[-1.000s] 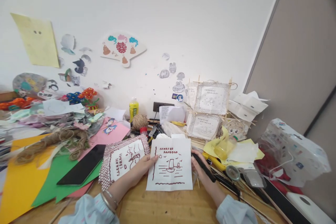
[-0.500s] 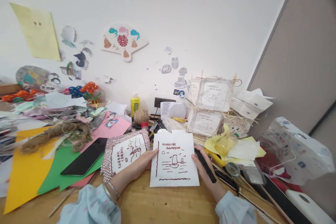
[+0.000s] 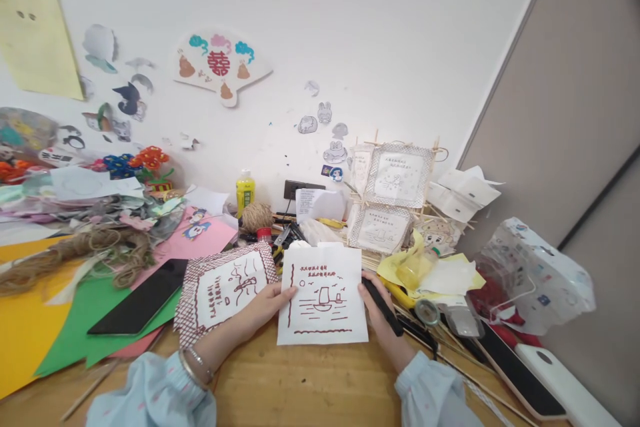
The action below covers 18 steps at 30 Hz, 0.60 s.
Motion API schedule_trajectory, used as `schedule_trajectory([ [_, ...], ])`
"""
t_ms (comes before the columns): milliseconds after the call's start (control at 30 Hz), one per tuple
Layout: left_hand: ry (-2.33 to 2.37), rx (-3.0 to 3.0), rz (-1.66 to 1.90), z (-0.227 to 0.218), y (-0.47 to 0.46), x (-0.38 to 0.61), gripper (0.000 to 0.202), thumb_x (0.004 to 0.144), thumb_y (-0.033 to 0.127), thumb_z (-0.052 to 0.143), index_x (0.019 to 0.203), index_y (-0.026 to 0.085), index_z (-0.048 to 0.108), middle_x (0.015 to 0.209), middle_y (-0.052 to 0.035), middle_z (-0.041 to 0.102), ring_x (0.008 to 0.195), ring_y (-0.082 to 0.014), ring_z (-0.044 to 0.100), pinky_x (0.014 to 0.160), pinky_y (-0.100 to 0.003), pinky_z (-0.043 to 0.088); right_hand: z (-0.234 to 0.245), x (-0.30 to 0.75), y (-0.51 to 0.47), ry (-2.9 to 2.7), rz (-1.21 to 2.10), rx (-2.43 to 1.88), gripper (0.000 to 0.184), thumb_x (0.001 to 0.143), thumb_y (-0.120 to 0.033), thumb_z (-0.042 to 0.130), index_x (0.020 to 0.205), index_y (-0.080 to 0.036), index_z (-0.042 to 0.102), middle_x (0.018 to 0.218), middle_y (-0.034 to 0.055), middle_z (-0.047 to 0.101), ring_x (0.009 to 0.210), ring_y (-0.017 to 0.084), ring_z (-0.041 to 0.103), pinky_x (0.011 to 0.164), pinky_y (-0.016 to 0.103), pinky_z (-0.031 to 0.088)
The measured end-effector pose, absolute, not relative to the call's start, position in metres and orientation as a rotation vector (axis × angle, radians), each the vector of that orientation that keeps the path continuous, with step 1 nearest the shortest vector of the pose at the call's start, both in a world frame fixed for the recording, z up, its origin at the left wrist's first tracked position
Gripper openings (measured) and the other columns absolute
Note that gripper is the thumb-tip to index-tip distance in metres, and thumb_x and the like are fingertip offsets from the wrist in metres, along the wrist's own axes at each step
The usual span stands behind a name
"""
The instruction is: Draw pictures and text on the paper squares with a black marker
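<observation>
Between my hands I hold up a white sheet of paper (image 3: 323,333) with sailing boats, birds and a line of writing drawn in dark red. My left hand (image 3: 265,303) pinches its left edge. My right hand (image 3: 381,317) grips its right edge and also has a black marker (image 3: 383,308) lying in it, pointing down to the right. Dark red lines run along the sheet's left and bottom sides. Behind my left wrist lies a second drawing (image 3: 225,290) with a dark red cross-hatched border.
A black phone (image 3: 137,297) rests on green and orange paper (image 3: 30,340) at the left, near twine (image 3: 75,257). At the back stand a yellow bottle (image 3: 245,192) and framed drawings on sticks (image 3: 399,177). Tape (image 3: 427,313) and a plastic bag (image 3: 530,273) are on the right.
The view has turned slightly right, so things sit further left in the picture. Both hands still hold the sheet, and the marker stays in my right hand.
</observation>
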<state>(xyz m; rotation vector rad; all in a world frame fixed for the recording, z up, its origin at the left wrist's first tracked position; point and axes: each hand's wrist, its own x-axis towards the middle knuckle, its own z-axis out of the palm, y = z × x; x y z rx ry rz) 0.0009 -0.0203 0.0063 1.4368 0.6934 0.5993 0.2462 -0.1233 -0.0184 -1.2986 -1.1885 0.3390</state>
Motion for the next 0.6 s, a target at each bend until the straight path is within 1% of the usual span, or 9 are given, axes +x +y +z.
schedule_trajectory([
  [133, 0.700, 1.484, 0.622, 0.0058, -0.0194, 0.0020, 0.057, 0.064, 0.072, 0.069, 0.077, 0.016, 0.066, 0.081, -0.0058, 0.074, 0.082, -0.0273, 0.066, 0.078, -0.036, 0.052, -0.0195, 0.2465, -0.1239, -1.173, 0.331, -1.308, 0.032, 0.089, -0.046, 0.056, 0.109, -0.022, 0.063, 0.118, 0.0072, 0.066, 0.114, 0.027, 0.058, 0.103, 0.043, 0.042],
  [233, 0.704, 1.496, 0.614, 0.0058, -0.0197, 0.0020, 0.059, 0.065, 0.073, 0.067, 0.078, 0.016, 0.067, 0.083, -0.0059, 0.074, 0.083, -0.0271, 0.066, 0.078, -0.036, 0.052, -0.0189, 0.2462, -0.1249, -1.175, 0.338, -1.295, 0.032, 0.090, -0.046, 0.056, 0.112, -0.023, 0.062, 0.120, 0.0067, 0.066, 0.115, 0.027, 0.057, 0.103, 0.044, 0.042],
  [433, 0.702, 1.484, 0.587, 0.0045, -0.0210, 0.0009, 0.061, 0.067, 0.073, 0.065, 0.082, 0.014, 0.068, 0.084, -0.0073, 0.074, 0.085, -0.0280, 0.066, 0.078, -0.036, 0.051, -0.0178, 0.2463, -0.1246, -1.137, 0.327, -1.271, 0.031, 0.087, -0.047, 0.060, 0.107, -0.024, 0.064, 0.117, 0.0056, 0.067, 0.111, 0.028, 0.059, 0.101, 0.045, 0.045],
  [600, 0.693, 1.487, 0.608, 0.0058, -0.0216, 0.0001, 0.057, 0.067, 0.071, 0.067, 0.079, 0.016, 0.067, 0.085, -0.0064, 0.074, 0.087, -0.0279, 0.066, 0.079, -0.036, 0.051, -0.0155, 0.2455, -0.1273, -1.160, 0.360, -1.281, 0.029, 0.089, -0.045, 0.058, 0.111, -0.026, 0.063, 0.120, 0.0043, 0.066, 0.116, 0.027, 0.056, 0.105, 0.045, 0.041],
])
